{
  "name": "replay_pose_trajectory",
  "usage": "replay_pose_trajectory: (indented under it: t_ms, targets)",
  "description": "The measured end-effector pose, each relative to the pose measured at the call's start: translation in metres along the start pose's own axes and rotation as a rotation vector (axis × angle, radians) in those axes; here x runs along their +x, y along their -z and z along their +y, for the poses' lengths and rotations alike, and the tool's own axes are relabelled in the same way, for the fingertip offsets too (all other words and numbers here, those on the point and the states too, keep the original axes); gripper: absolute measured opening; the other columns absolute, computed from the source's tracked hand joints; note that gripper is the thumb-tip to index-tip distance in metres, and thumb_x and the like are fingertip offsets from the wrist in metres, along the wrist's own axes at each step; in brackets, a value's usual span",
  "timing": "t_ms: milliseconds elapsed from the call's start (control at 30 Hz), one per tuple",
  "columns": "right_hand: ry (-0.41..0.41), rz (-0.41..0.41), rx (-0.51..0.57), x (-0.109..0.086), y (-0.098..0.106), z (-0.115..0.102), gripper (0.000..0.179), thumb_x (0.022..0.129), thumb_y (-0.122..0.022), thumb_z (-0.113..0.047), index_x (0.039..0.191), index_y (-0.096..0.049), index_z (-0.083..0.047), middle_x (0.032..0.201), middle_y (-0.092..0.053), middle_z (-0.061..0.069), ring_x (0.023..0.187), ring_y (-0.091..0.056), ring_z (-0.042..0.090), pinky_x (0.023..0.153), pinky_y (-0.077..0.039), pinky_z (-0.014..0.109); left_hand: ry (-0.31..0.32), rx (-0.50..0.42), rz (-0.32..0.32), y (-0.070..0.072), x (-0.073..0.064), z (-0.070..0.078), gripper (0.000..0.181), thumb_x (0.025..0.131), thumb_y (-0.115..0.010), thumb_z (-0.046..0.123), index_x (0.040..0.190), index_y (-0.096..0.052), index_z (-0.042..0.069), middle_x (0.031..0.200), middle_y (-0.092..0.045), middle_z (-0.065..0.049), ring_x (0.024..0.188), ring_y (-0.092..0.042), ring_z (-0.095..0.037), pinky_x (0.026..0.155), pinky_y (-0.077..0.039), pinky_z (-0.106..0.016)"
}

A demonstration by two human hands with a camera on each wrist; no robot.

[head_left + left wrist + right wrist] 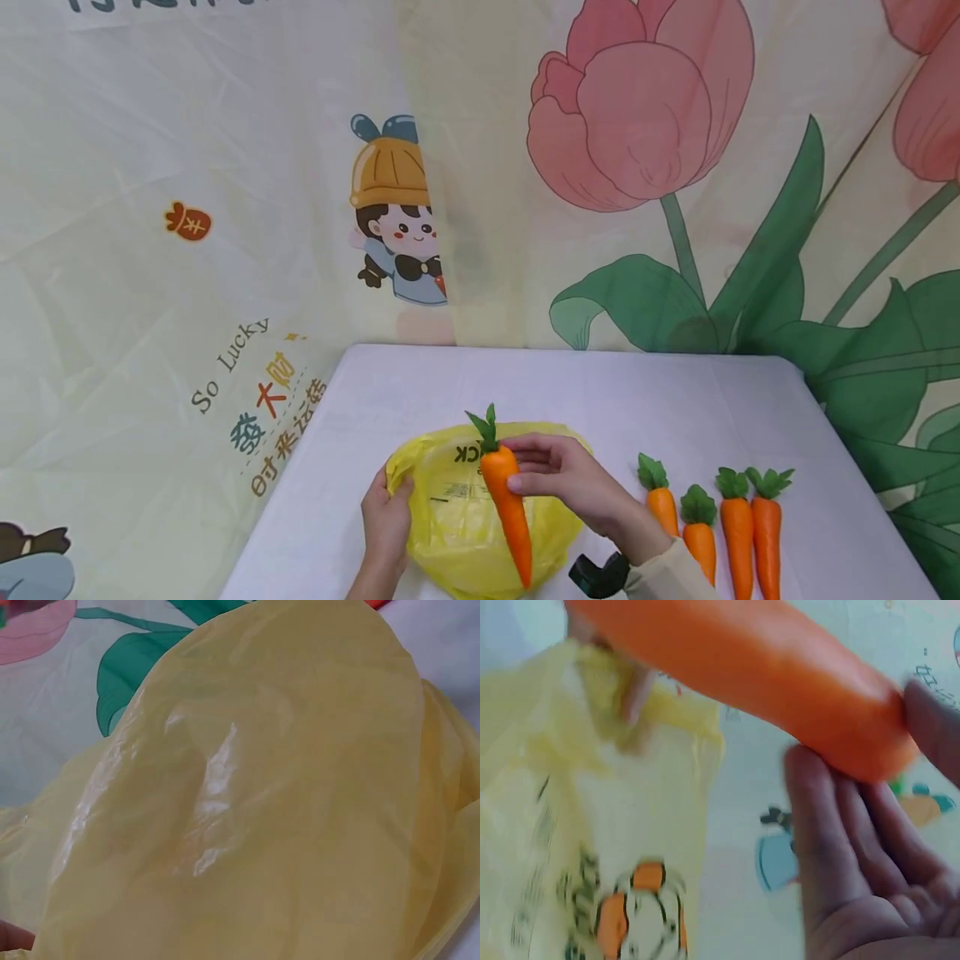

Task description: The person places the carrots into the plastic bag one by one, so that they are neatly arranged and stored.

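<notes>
An orange carrot with green leaves is pinched near its leafy end between the thumb and fingers of my right hand. It points downward in front of a yellow plastic bag. My left hand grips the bag's left edge. In the right wrist view the carrot lies between the thumb and fingertips, beside the bag with its printed cartoon. The bag fills most of the left wrist view, hiding nearly all of the left hand there.
Several more carrots with green tops lie on the white table to the right, partly behind the right forearm. A black strap device sits at the right wrist. A printed cloth with tulips hangs behind the table.
</notes>
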State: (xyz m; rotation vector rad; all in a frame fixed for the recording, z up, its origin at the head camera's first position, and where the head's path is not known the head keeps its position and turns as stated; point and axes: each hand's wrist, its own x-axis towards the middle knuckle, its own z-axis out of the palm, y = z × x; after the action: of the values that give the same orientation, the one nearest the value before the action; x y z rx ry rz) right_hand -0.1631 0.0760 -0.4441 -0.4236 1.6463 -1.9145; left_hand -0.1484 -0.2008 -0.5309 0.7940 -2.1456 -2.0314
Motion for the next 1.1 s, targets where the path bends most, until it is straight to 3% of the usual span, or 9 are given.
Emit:
replay_pose_trajectory:
  t_ms: [133,267,533,767,1100]
  targets:
    - [0.051,0.068,0.123,0.028,-0.012,0.003,0.057,0.094,-0.075,-0.019,0.142,-0.052,0.001,0.132,-0.063,0.017,0.117,-0.065,0.031,0.101,-0.056,0.043,0.006,-0.003,0.002,0.000,0.000,0.000,0.056,0.107,-0.042,0.005,0.159,-0.024,0.000,0.163,-0.029,-0.016,0.149,-0.029,-0.032,0.121,-0.033,-0.046]
    - [0.063,0.168,0.234,0.052,-0.023,0.020,0.059,0.093,-0.076,-0.017,0.142,-0.050,0.002,0.130,-0.063,0.018,0.113,-0.066,0.031,0.099,-0.057,0.042,0.009,-0.011,-0.015,0.001,-0.002,-0.001,0.056,0.107,-0.042,0.007,0.159,-0.022,-0.002,0.163,-0.028,-0.018,0.148,-0.029,-0.034,0.121,-0.032,-0.048]
    - [0.033,0.315,0.267,0.077,-0.045,0.068,0.055,0.090,-0.078,-0.007,0.136,-0.052,0.007,0.123,-0.064,0.020,0.104,-0.070,0.031,0.091,-0.061,0.041,0.012,-0.045,-0.021,0.000,-0.007,-0.001,0.055,0.108,-0.041,0.015,0.159,-0.025,0.001,0.161,-0.033,-0.015,0.146,-0.033,-0.032,0.120,-0.033,-0.048]
    - [0.026,0.347,0.146,0.086,-0.051,0.092,0.052,0.085,-0.082,-0.004,0.130,-0.058,0.005,0.121,-0.064,0.019,0.107,-0.069,0.032,0.090,-0.061,0.044,-0.017,-0.039,-0.025,-0.004,-0.009,0.001,0.054,0.110,-0.037,0.023,0.158,-0.026,0.001,0.162,-0.032,-0.016,0.148,-0.031,-0.032,0.121,-0.032,-0.049]
    - [0.012,0.284,-0.136,0.090,-0.050,0.107,0.049,0.083,-0.085,-0.012,0.126,-0.064,-0.004,0.116,-0.069,0.008,0.104,-0.068,0.027,0.084,-0.063,0.039,0.012,-0.031,-0.034,-0.002,-0.011,0.001,0.055,0.112,-0.029,0.032,0.157,-0.027,0.001,0.161,-0.031,-0.017,0.148,-0.030,-0.034,0.121,-0.032,-0.050]
